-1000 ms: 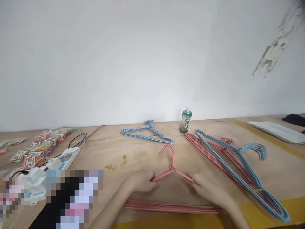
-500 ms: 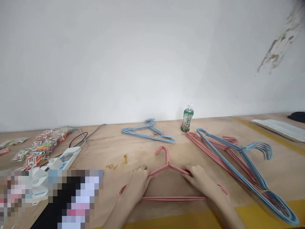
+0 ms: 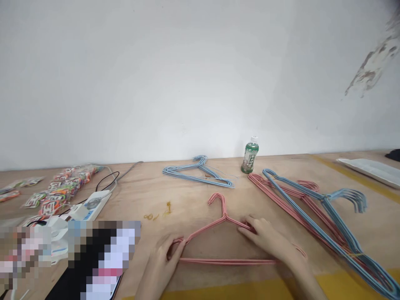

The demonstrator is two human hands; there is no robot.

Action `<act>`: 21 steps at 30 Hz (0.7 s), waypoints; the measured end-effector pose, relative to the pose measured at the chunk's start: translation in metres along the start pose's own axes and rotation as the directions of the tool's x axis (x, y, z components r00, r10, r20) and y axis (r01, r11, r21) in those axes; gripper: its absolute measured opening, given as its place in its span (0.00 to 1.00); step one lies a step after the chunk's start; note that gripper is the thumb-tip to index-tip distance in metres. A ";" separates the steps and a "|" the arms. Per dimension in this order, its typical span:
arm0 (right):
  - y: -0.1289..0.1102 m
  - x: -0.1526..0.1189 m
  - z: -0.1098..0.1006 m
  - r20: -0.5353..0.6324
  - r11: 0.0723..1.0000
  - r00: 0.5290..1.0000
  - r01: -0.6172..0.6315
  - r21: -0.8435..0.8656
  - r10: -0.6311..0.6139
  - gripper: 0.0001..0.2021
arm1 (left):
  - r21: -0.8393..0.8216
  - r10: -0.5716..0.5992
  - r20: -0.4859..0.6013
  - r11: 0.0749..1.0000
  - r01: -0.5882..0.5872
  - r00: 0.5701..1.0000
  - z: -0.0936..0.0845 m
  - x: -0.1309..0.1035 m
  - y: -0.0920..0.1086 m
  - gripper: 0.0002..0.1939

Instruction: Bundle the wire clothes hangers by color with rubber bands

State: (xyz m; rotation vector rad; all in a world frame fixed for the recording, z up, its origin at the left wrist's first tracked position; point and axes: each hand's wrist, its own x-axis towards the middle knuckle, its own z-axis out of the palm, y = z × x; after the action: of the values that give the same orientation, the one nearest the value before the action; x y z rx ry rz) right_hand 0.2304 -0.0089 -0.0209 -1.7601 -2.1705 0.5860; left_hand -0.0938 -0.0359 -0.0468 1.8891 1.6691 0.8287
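Observation:
A small stack of pink clothes hangers (image 3: 228, 262) lies on the wooden table, hooks pointing away from me. My left hand (image 3: 164, 256) is closed around the hangers' left corner, thumb and fingers wrapped on the wire. On the right sloping arm, my right hand (image 3: 261, 233) grips the wire between thumb and fingers. To the right, a bundle of blue hangers (image 3: 339, 216) with a yellow rubber band (image 3: 356, 254) lies across more pink hangers (image 3: 281, 204). Loose yellow rubber bands (image 3: 168, 207) lie left of the hooks.
Blue hangers (image 3: 196, 175) lie near the wall, with a green-labelled bottle (image 3: 249, 156) beside them. At left are colourful packets (image 3: 59, 191), a power strip (image 3: 96, 204) with cables, and a partly blurred phone-like item (image 3: 106, 262). A white tray (image 3: 371, 171) sits far right.
My left hand has slid down and left along the pink hangers, from the sloping arm to the left corner. My right hand stays on the right arm. The view has shifted slightly.

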 end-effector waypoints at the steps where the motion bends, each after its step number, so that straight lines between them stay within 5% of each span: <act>1: 0.001 0.003 0.004 -0.012 1.000 1.000 -0.007 -0.006 0.007 0.13 | -0.051 -0.026 -0.035 0.998 0.024 0.999 0.004 -0.002 -0.003 0.17; 6: 0.005 0.010 0.021 -0.038 0.998 0.998 -0.047 -0.029 0.046 0.11 | -0.160 -0.064 -0.093 0.986 0.048 0.994 0.015 -0.004 -0.007 0.17; 14: 0.008 0.009 0.021 -0.056 0.999 0.998 -0.037 0.026 0.038 0.10 | -0.180 -0.051 0.010 0.982 0.052 0.999 -0.006 -0.015 -0.007 0.31; 21: 0.008 0.008 0.019 -0.066 0.998 0.997 -0.037 0.044 0.039 0.10 | -0.199 -0.051 0.084 0.978 0.067 0.995 -0.004 -0.011 -0.015 0.24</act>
State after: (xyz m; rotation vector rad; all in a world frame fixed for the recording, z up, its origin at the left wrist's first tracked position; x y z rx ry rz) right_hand 0.2270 -0.0024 -0.0420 -1.7765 -2.0690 0.5700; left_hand -0.1082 -0.0446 -0.0559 1.7049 1.5253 0.8543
